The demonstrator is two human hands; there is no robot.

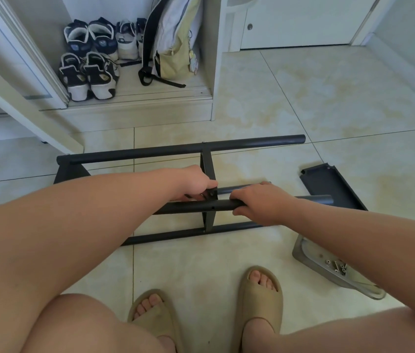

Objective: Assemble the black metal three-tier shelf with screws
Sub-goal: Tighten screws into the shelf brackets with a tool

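Head view is hiding left hand (196, 184) fingertips behind a black metal crosspiece (207, 166), grip unclear; right hand (260, 202) is clasping one of four black round tubes (196, 206).

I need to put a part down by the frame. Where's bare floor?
Bare tile lies beyond the far tube, up to the white door, and between the near tube and the slippers. Crowded: the frame middle, where left hand and right hand work, and the right side, with the loose shelf panel and screw tray.
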